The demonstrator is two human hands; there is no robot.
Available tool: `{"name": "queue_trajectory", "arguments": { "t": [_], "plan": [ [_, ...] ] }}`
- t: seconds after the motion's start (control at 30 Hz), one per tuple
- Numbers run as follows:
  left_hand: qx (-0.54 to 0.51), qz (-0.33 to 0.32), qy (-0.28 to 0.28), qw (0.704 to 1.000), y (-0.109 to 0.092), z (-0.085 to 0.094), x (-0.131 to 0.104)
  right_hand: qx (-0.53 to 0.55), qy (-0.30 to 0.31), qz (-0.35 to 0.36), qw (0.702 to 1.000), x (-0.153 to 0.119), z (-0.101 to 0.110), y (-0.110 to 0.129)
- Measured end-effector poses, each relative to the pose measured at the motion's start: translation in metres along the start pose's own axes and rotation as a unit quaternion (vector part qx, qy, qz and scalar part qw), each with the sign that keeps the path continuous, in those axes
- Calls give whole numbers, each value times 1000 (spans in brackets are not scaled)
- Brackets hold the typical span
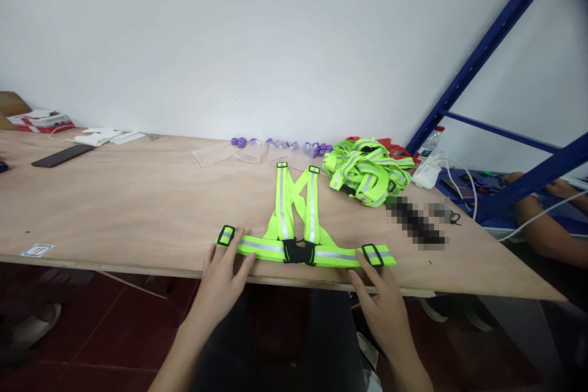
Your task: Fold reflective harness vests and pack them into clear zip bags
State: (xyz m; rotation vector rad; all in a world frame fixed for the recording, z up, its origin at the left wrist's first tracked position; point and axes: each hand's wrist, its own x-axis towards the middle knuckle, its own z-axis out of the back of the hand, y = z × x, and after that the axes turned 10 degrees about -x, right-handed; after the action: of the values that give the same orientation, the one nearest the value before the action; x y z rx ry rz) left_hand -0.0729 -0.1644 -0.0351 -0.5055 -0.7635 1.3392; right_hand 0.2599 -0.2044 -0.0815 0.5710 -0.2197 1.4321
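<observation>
**Green strap vest laid flat, belt across the near edge, shoulder straps pointing far**

The strap vest (283, 208) lies on the table (138, 196), at its near edge, between the two hands. Its long axis, the belt (337, 255), runs left to right, nearly in line with the table edge, with the right end slightly nearer. From the belt's middle, two shoulder straps (314, 208) run side by side toward the far side, ending in small black slides. Plain green bands cross between them and spread to the belt on both sides.

The vest is bright yellow-green, with a silver-grey stripe down the belt and shoulder straps. A black buckle (299, 252) sits at the belt's centre, and a larger black slide sits near each end.

The left hand (225, 269) is spread, its index finger across the belt's left end and the thumb at the belt's near side, gripping nothing. The right hand (381, 294) is also open, index fingertip against the belt just beside the right slide, thumb apart at the table edge; it grips nothing either.

Far right of the vest lies a tangled pile of similar straps (362, 165). Clear bags (214, 153) and small purple things (237, 142) lie along the wall.
</observation>
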Motion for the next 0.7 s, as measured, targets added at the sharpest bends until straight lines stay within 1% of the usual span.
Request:
{"name": "queue_trajectory", "arguments": {
  "t": [0.07, 0.13, 0.2, 0.27, 0.3, 0.37, 0.43, 0.47, 0.53, 0.6, 0.7],
  "plan": [
    [-14, -11, 7, 1000, 0, 1, -2, 16, -10, -24, 1000, 1, -1, -10],
    [-17, -26, 12, 999, 3, 0, -3, 7, -32, -41, 999, 3, -3, -16],
    [-9, -32, 20, 999, 7, -2, -4, -25, -60, -55, 996, 6, -1, -13],
    [7, -33, 21, 999, 10, -4, -4, -63, -96, -47, 992, 9, 4, 4],
    [15, -36, 18, 999, 10, -5, -4, -76, -113, -23, 990, 10, 7, 17],
    [25, -42, 11, 999, 10, -7, -4, -65, -119, 73, 988, 9, 12, 49],
    [30, -42, 12, 999, 9, -6, -3, -48, -92, 169, 980, 7, 12, 81],
    [31, -39, 13, 999, 8, -6, -3, -38, -60, 217, 974, 6, 11, 95],
    [36, -32, 11, 999, 8, -4, -3, -27, -8, 269, 963, 5, 6, 112],
    [46, -34, 3, 998, 9, -3, -3, -24, 25, 281, 959, 6, 1, 117],
    [72, -48, -11, 996, 11, -4, -3, -23, 43, 274, 960, 8, -5, 112]
  ]
}}
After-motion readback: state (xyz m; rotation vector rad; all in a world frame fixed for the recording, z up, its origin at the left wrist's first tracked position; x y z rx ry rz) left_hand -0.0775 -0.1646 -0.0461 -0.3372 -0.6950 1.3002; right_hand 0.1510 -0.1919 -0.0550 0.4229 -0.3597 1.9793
